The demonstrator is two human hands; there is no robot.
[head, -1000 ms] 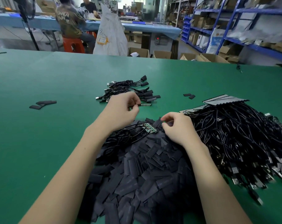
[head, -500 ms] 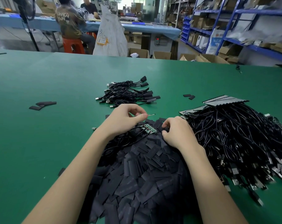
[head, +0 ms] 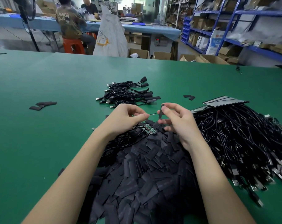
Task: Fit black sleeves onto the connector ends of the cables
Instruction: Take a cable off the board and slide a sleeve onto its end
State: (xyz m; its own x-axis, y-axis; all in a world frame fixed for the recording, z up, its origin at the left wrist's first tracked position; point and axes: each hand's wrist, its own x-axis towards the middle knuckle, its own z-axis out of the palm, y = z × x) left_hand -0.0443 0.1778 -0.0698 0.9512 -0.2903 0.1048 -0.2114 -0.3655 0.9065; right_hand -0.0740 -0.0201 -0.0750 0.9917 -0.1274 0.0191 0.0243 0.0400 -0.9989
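My left hand pinches the thin connector end of a cable, its tip pointing right. My right hand pinches a flat black sleeve upright between thumb and forefinger, just right of that tip. Below both hands lies a big heap of loose black sleeves. A few small green circuit boards on cable ends rest on the heap. A large pile of unsleeved black cables lies to the right. A small bundle of sleeved cables lies beyond the hands.
The green table carries stray sleeves at the left and beyond the right hand. Grey cards lie at the cable pile's far edge. People sit at a blue table behind; shelving stands at the right.
My right hand rose off the heap with one sleeve and brought it to the cable end. My left hand stayed near the same spot with the connector.
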